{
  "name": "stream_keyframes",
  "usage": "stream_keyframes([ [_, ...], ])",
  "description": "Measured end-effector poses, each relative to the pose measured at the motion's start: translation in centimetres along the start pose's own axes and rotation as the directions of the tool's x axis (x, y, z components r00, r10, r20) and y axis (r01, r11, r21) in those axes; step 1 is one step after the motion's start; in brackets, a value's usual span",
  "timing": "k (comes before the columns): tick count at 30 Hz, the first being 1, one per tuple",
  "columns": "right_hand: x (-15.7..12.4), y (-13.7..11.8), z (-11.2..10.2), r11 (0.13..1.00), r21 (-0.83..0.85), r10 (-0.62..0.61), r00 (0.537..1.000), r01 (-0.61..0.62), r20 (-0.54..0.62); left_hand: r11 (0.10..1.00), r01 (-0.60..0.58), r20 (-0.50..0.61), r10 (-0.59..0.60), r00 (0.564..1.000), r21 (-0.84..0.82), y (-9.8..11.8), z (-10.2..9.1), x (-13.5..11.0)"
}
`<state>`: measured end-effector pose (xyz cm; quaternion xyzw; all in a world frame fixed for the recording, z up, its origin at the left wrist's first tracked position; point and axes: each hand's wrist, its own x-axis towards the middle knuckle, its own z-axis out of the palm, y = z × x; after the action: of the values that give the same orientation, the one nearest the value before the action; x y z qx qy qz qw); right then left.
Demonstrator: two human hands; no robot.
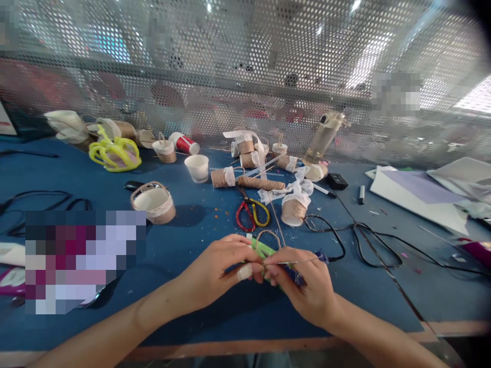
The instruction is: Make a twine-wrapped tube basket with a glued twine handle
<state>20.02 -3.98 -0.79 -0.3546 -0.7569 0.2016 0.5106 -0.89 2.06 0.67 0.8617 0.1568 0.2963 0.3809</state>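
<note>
Close to the table's front edge, my left hand [232, 258] and my right hand [301, 278] meet, fingertips pinched on a piece of jute twine [268, 231]. The twine rises in a small loop above my fingers, and a strand runs up toward a wound spool of twine [261, 183]. A pale bandage [244, 272] wraps my left thumb. Across my right fingers runs a thin straight line I cannot identify. Under the hands lies a green item [261, 247], partly hidden. Scissors [252, 213] with red and yellow handles lie just beyond.
Left, a twine-wrapped cup [155, 203] with a handle stands near a white paper cup [197, 168]. A lace-trimmed cup [294, 209] sits beyond my right hand. A black cable [358, 240] loops rightward. Paper sheets [418, 197] lie at right; a perforated metal screen [245, 76] backs the table.
</note>
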Motion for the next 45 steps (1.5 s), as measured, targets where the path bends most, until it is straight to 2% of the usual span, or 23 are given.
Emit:
stream_keyframes([
  [5,0.1,0.2,0.1,0.998,0.013,0.062,0.998,-0.062,-0.028,1.000,0.008,-0.088,-0.007,0.996,0.012,0.1,-0.1,0.2],
  [11,0.0,0.1,0.1,0.995,-0.004,0.104,0.995,-0.104,-0.011,0.969,0.018,-0.180,0.027,0.983,0.245,-0.2,0.2,-0.1],
  [13,0.1,0.2,0.1,0.997,-0.026,0.073,0.997,-0.073,-0.014,0.969,0.019,-0.151,0.019,0.988,0.246,-0.2,0.2,-0.1],
  [18,0.5,0.2,0.1,0.997,-0.045,-0.055,0.998,0.054,-0.011,0.992,0.109,-0.006,-0.109,0.994,0.058,0.2,-0.1,0.3],
  [20,0.6,0.1,0.1,0.997,-0.044,-0.069,0.997,0.068,-0.022,0.991,0.134,0.010,-0.134,0.991,-0.004,0.4,-0.2,0.3],
  [23,0.7,0.1,-0.1,0.998,-0.018,-0.059,0.996,0.058,-0.063,0.989,0.139,-0.008,-0.139,0.990,-0.048,0.4,-0.2,0.2],
  [26,0.8,0.1,-0.3,1.000,-0.005,-0.023,0.997,0.023,-0.077,0.986,0.167,-0.043,-0.168,0.985,-0.018,0.3,0.1,0.0],
  [29,0.5,0.2,-0.3,0.998,0.031,0.049,0.998,-0.047,-0.047,0.977,0.214,-0.033,-0.214,0.976,0.008,0.0,0.5,-0.2],
  [31,0.4,0.2,-0.3,0.996,0.059,0.072,0.997,-0.071,-0.013,0.968,0.252,-0.093,-0.250,0.964,0.008,-0.2,0.7,-0.3],
  [35,0.4,0.3,-0.6,1.000,-0.004,0.030,0.999,-0.030,0.014,0.980,0.178,-0.131,-0.166,0.978,0.086,-0.8,0.8,-0.5],
  [40,0.7,0.5,-1.1,0.996,-0.089,0.013,0.999,-0.009,0.045,0.976,0.141,-0.058,-0.133,0.989,0.163,-1.2,0.5,-0.1],
  [45,0.6,1.0,-1.3,0.998,-0.061,0.036,0.997,-0.031,0.070,0.975,0.111,-0.045,-0.104,0.994,0.192,-1.1,0.4,0.0],
])
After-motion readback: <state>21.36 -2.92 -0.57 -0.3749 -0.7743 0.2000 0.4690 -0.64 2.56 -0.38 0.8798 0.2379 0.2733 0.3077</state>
